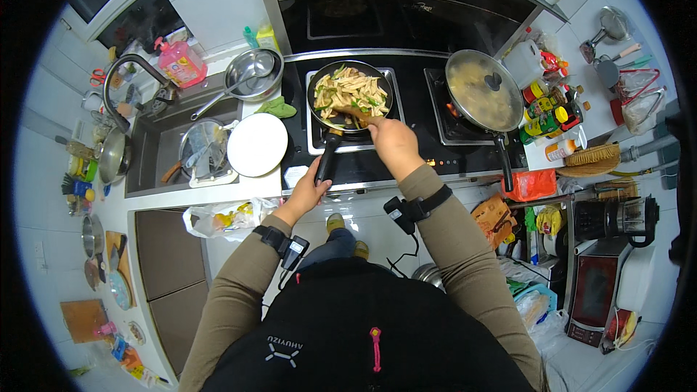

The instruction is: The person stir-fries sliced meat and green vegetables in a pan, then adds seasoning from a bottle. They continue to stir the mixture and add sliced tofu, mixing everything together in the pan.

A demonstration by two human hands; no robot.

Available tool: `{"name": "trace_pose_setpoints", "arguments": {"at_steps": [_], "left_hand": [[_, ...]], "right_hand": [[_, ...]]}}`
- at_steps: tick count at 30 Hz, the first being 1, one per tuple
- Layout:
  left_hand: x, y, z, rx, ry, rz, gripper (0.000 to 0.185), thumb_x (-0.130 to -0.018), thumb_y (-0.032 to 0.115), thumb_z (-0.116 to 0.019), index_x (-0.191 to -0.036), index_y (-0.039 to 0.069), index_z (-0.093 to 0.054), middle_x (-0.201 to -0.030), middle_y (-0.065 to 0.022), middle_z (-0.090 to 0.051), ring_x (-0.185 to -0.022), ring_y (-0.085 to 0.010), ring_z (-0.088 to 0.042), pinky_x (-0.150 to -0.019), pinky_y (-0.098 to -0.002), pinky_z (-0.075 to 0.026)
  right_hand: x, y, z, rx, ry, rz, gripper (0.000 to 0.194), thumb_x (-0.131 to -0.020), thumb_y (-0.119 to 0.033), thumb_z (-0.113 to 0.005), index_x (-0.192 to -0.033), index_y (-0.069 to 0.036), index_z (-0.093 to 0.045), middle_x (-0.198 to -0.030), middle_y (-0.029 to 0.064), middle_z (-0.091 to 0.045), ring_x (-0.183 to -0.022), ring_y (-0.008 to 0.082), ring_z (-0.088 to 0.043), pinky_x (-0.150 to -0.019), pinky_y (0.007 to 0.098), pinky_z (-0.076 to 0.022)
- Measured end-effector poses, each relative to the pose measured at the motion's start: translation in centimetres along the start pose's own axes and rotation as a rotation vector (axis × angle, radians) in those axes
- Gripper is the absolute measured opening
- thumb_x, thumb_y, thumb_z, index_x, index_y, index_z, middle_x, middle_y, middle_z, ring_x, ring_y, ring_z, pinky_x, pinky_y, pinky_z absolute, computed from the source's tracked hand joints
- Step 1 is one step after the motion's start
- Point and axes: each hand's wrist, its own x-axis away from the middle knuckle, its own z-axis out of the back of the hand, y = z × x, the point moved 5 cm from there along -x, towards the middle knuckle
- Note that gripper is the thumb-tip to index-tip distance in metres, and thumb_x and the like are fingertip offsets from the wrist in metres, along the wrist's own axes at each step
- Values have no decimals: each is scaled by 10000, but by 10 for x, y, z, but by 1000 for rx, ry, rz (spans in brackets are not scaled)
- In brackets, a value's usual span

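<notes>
A black frying pan (330,153) sits on the left burner of the black glass hob (348,170). Pale strips of food with green pieces (354,89) fill it. My left hand (305,189) grips the pan's handle from the near side. In my right hand (396,144) is a wooden spatula (356,113), its blade down among the food at the pan's near edge; part of the blade is hidden by the strips. On the right burner stands a second pan under a steamed glass lid (482,92), with an orange flame showing at its left.
Left of the hob lie a white plate (257,145), a green cloth (276,108) and a steel bowl with a ladle (255,73), beside the sink (158,147). Sauce bottles (544,125) crowd the right side. The lidded pan's handle (503,163) juts past the front edge.
</notes>
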Motion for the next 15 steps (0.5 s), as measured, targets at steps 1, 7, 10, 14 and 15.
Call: {"name": "trace_pose_setpoints", "arguments": {"at_steps": [1, 7, 10, 14, 15], "left_hand": [[1, 1, 2, -17, -23, 13, 748, -889, 97, -640, -1513, 184, -237, -666, -45, -557, -494, -132, -525, -448, -274, -448], [3, 14, 23, 63, -181, 44, 747, -889, 92, -639, -1517, 156, -238, -663, -38, -551, -503, -122, -541, -456, -267, -453], [1, 14, 24, 76, -277, 97, 763, -901, 94, -628, -1517, 135, -179, -674, -40, -547, -527, -124, -541, -461, -272, -439], [-4, 9, 23, 90, -325, 101, 763, -918, 114, -601, -1513, 122, -124, -675, -43, -534, -539, -138, -524, -488, -278, -424], [-5, 7, 23, 94, -327, 111, 762, -920, 119, -598, -1513, 121, -121, -672, -42, -530, -539, -141, -522, -494, -279, -423]], "right_hand": [[-3, 5, 4, -40, 30, 9, 240, -912, -265, -573, -1056, -126, -705, -879, 173, -685, -842, 366, -651, -738, 471, -518], [-37, 53, 30, -32, 232, -116, 276, -951, -274, -510, -1008, -80, -697, -881, 204, -680, -843, 402, -643, -735, 484, -509], [-62, 43, 13, -22, 170, -108, 272, -947, -262, -503, -1003, -75, -693, -904, 217, -675, -871, 413, -639, -768, 485, -510], [-71, 37, 12, -102, 111, -74, 276, -955, -259, -498, -1026, -77, -692, -901, 220, -675, -885, 409, -639, -780, 472, -513], [-71, 41, 13, -114, 101, -126, 277, -957, -260, -496, -1030, -79, -693, -900, 220, -676, -884, 409, -639, -780, 470, -514]]}}
